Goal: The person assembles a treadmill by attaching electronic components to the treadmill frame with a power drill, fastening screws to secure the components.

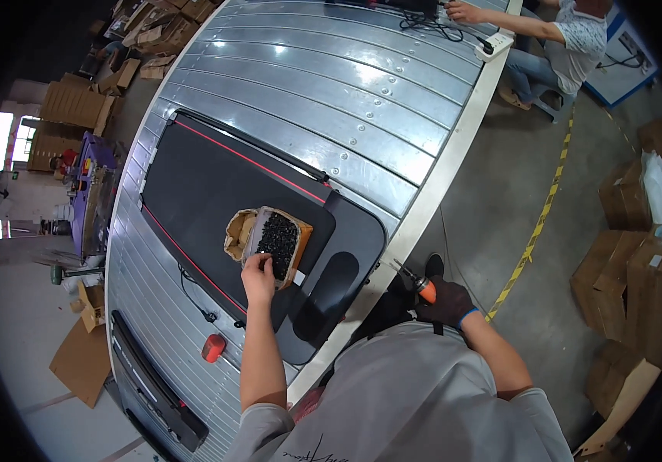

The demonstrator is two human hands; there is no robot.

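Observation:
My bare left hand (258, 279) reaches into an open box (297, 272) of small black screws (278, 235), its fingers pinched together at the near edge of the pile. What lies between the fingertips is too small to tell. The box stands on a flat black treadmill (215, 173) with red side stripes. Beside the screws sits a torn brown cardboard tray (240, 231). In a dark glove, my right hand (446, 302) grips an orange-and-black power screwdriver (425, 290) just off the table's edge, its bit directed up and left.
The treadmill lies on a ribbed metal roller table (300, 69) with a pale edge rail (454, 162). Left of it are an orange-red block (213, 348), a cable (196, 295) and another black unit (154, 389). A co-worker (569, 46) sits at the far right; cardboard boxes (623, 269) stack beyond a yellow-black floor line.

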